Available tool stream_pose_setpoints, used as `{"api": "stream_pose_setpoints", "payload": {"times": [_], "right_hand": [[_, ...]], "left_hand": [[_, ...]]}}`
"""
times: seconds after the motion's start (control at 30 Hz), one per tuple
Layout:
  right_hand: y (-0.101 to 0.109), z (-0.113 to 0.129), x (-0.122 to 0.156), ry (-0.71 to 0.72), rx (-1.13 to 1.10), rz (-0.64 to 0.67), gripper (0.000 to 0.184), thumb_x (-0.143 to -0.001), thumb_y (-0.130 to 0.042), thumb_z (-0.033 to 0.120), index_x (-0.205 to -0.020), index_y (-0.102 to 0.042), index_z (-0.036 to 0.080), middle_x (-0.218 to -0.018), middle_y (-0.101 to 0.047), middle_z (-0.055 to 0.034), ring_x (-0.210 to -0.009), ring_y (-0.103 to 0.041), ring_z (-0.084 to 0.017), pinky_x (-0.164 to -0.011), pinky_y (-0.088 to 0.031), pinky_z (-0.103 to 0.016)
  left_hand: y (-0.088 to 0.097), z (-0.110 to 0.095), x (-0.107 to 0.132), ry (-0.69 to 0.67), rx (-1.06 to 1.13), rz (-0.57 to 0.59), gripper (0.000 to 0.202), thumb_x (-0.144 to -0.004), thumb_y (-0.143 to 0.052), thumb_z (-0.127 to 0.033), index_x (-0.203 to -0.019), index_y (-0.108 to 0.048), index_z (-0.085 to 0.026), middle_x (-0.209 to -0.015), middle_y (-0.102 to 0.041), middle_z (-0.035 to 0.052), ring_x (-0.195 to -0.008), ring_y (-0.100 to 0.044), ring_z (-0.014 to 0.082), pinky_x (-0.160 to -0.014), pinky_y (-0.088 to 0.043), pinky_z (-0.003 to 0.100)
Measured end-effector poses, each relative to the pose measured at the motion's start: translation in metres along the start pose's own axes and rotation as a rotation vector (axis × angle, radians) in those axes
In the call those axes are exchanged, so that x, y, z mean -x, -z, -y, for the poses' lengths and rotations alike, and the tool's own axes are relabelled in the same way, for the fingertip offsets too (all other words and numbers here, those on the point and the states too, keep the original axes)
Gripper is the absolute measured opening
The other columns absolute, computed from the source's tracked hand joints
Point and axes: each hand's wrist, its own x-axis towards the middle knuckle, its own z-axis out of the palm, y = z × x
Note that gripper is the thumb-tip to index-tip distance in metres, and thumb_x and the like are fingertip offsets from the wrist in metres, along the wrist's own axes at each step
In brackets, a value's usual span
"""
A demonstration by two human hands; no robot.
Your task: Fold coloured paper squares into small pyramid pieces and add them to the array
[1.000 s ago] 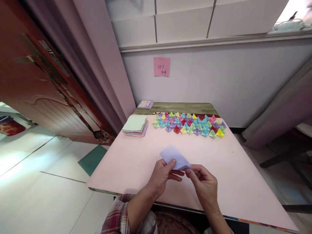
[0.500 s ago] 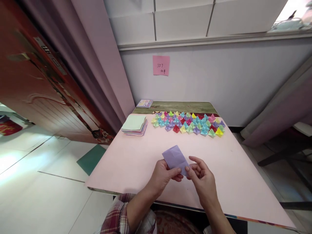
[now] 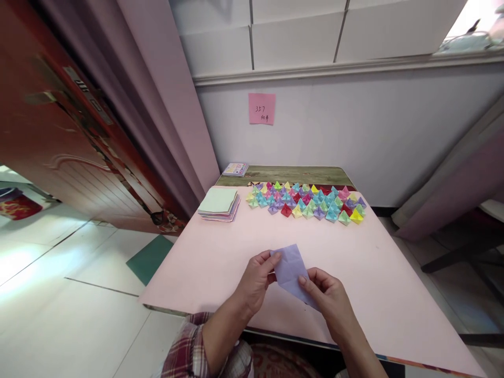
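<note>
A creased sheet of purple origami paper (image 3: 290, 269) is held above the pink tabletop (image 3: 205, 252), near its front edge. My left hand (image 3: 258, 278) pinches the paper's upper left corner, thumb on top and fingers behind. On the other side, my right hand (image 3: 325, 294) grips the right edge, its thumb pressed on the face and its fingers partly hidden behind. Beyond the hands stand several small folded paper pieces (image 3: 307, 202) in many colours, packed in rows.
At the table's back left lies a stack of square paper (image 3: 218, 202), pale green on top. A small printed pack (image 3: 235, 169) rests behind it. A pink note (image 3: 262, 108) is stuck on the wall. Left of the table, a green sheet (image 3: 149, 258) lies on the floor.
My left hand has shifted up to the paper's upper left corner. My right fingers have closed in around the right edge, and the paper has turned and come slightly nearer.
</note>
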Motion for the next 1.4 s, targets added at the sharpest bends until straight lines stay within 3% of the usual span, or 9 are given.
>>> {"api": "stream_pose_setpoints", "payload": {"times": [0.13,0.3,0.53,0.67,0.83,0.93,1.07,1.27,1.4], "right_hand": [[-0.002,0.0,0.001,0.013,0.001,0.051,0.033,-0.073,-0.075,0.049,-0.074,-0.068,0.016,-0.069,-0.065,-0.0013,-0.061,-0.054,-0.014,-0.057,-0.042,-0.023],[-0.005,-0.001,0.003,0.024,0.022,0.05,0.033,-0.074,-0.074,0.049,-0.077,-0.068,0.017,-0.072,-0.066,-0.0022,-0.065,-0.055,-0.015,-0.06,-0.043,-0.024],[-0.007,-0.005,0.002,0.097,0.158,-0.012,0.035,-0.078,-0.07,0.05,-0.075,-0.066,0.016,-0.065,-0.06,0.0,-0.059,-0.048,-0.012,-0.055,-0.036,-0.023],[-0.006,-0.007,0.001,0.125,0.255,-0.091,0.036,-0.079,-0.068,0.051,-0.073,-0.065,0.016,-0.061,-0.057,0.0005,-0.055,-0.044,-0.011,-0.051,-0.033,-0.023],[-0.004,-0.009,-0.002,0.138,0.199,-0.18,0.038,-0.073,-0.075,0.05,-0.091,-0.062,0.018,-0.06,-0.057,0.0024,-0.054,-0.047,-0.012,-0.05,-0.037,-0.022],[-0.002,-0.007,-0.003,0.115,0.152,-0.142,0.043,-0.073,-0.074,0.051,-0.099,-0.065,0.018,-0.065,-0.061,0.0001,-0.059,-0.052,-0.014,-0.054,-0.04,-0.023],[0.0,-0.006,-0.002,0.091,0.206,-0.072,0.039,-0.075,-0.07,0.054,-0.074,-0.067,0.015,-0.062,-0.06,-0.0013,-0.055,-0.046,-0.012,-0.051,-0.035,-0.023],[0.004,-0.008,-0.002,0.054,0.307,0.056,0.04,-0.076,-0.069,0.053,-0.068,-0.063,0.014,-0.057,-0.051,0.002,-0.053,-0.039,-0.01,-0.048,-0.027,-0.021],[0.004,-0.007,-0.004,0.042,0.322,0.092,0.04,-0.077,-0.067,0.053,-0.068,-0.06,0.015,-0.056,-0.049,0.003,-0.052,-0.038,-0.009,-0.048,-0.026,-0.021]], "left_hand": [[-0.002,0.003,0.002,0.108,0.188,0.041,0.031,-0.064,-0.082,-0.038,-0.075,-0.068,-0.012,-0.068,-0.063,0.0022,-0.061,-0.054,0.0112,-0.06,-0.043,0.023],[-0.01,0.01,0.006,0.155,0.233,0.06,0.036,-0.064,-0.083,-0.037,-0.085,-0.068,-0.013,-0.073,-0.063,0.0017,-0.063,-0.053,0.0109,-0.058,-0.039,0.022],[-0.007,0.027,0.004,-0.035,-0.007,-0.063,0.038,-0.07,-0.076,-0.047,-0.074,-0.059,-0.014,-0.065,-0.057,-0.002,-0.057,-0.047,0.0086,-0.055,-0.036,0.021],[-0.002,0.026,0.008,-0.128,-0.159,0.004,0.043,-0.082,-0.061,-0.054,-0.069,-0.06,-0.013,-0.06,-0.053,-0.0015,-0.056,-0.046,0.0091,-0.055,-0.037,0.022],[0.002,0.023,0.009,-0.141,-0.239,0.115,0.031,-0.066,-0.081,-0.037,-0.078,-0.068,-0.011,-0.07,-0.065,0.0026,-0.065,-0.057,0.0134,-0.064,-0.045,0.025],[0.005,0.024,0.006,-0.079,-0.235,0.124,0.03,-0.065,-0.081,-0.034,-0.078,-0.069,-0.011,-0.071,-0.068,0.005,-0.064,-0.06,0.0147,-0.063,-0.048,0.026],[0.009,0.022,0.002,-0.023,-0.266,0.183,0.032,-0.064,-0.081,-0.035,-0.079,-0.068,-0.01,-0.071,-0.068,0.0048,-0.062,-0.06,0.0134,-0.059,-0.047,0.024],[0.013,0.007,-0.007,-0.058,-0.322,0.193,0.031,-0.066,-0.08,-0.036,-0.073,-0.061,-0.013,-0.063,-0.063,0.0009,-0.053,-0.055,0.0109,-0.052,-0.044,0.023],[0.013,-0.001,-0.01,-0.174,-0.399,0.15,0.026,-0.072,-0.074,-0.036,-0.072,-0.061,-0.013,-0.061,-0.058,-0.0004,-0.055,-0.052,0.0096,-0.05,-0.043,0.021]]}}
